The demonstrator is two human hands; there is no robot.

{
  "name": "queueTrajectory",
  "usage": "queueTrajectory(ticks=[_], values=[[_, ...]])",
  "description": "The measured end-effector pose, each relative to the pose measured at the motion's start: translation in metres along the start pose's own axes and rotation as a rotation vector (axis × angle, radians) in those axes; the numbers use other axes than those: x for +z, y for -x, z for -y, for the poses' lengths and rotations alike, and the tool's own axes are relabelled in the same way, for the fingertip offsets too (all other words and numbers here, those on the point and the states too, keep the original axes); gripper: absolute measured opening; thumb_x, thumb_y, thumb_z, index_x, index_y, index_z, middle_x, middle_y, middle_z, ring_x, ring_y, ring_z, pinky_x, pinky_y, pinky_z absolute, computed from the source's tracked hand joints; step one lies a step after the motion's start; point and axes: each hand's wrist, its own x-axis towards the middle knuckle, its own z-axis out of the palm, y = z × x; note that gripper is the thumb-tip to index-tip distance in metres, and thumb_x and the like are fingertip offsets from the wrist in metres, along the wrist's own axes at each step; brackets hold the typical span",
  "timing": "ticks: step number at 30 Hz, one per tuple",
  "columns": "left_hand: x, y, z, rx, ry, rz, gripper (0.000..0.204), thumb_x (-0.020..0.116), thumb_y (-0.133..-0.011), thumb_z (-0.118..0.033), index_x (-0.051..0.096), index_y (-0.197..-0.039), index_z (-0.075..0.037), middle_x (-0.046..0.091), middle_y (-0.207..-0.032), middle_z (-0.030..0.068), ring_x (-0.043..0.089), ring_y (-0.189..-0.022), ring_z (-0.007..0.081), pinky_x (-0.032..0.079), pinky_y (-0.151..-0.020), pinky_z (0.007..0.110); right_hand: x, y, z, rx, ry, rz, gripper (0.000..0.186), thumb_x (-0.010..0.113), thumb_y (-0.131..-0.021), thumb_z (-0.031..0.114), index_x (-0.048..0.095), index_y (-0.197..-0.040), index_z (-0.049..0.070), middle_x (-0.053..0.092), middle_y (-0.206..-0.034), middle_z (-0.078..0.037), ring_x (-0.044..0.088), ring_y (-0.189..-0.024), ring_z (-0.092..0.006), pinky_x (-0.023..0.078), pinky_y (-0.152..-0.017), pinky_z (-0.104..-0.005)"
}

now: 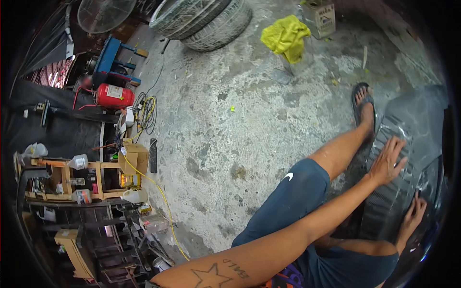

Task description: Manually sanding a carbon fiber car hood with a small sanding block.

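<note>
A dark, glossy panel [418, 117] with a ribbed, grille-like section [384, 204] lies at the right, beside my legs. My left hand [388, 163] rests on the ribbed part with its fingers spread. Lower down, my right hand [413, 218] touches the panel near its right side, fingers stretched out and slightly apart. No tool shows clearly in either hand. The panel's far right edge fades into the dark rim of the picture.
Stacked tires [216, 29], a yellow cloth [286, 37] and a box [319, 20] stand or lie at the back. Left are a red tank [115, 95], a yellow cord [165, 197] and a wooden shelf [99, 177] with bottles. My sandaled foot [363, 103] is by the panel.
</note>
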Motion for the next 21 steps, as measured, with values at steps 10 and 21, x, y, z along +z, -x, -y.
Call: queueTrajectory(ticks=[10,21], values=[[-0.001,-0.003,0.007,-0.004,-0.141,0.04,0.048,0.071,-0.09,-0.023,0.056,-0.128,0.002,0.054,-0.123,0.0267,0.054,-0.119,0.0462,0.045,-0.105,0.053,-0.008,-0.034,0.112,0.17,0.198,-0.058,0.024,0.068,-0.095,-0.001,0.08,-0.115,0.006,0.066,-0.108,-0.015,0.065,-0.107,-0.0295,0.051,-0.096,-0.0367],[0.009,-0.005,0.014,0.033,-0.15,0.042,0.042,0.073,-0.096,-0.024,0.065,-0.132,-0.004,0.059,-0.12,0.0152,0.062,-0.095,0.0273,0.053,-0.09,0.039,-0.017,-0.045,0.093,0.107,0.187,-0.106,0.022,0.075,-0.087,0.001,0.079,-0.108,0.005,0.063,-0.092,-0.016,0.062,-0.088,-0.0332,0.052,-0.08,-0.0415]])
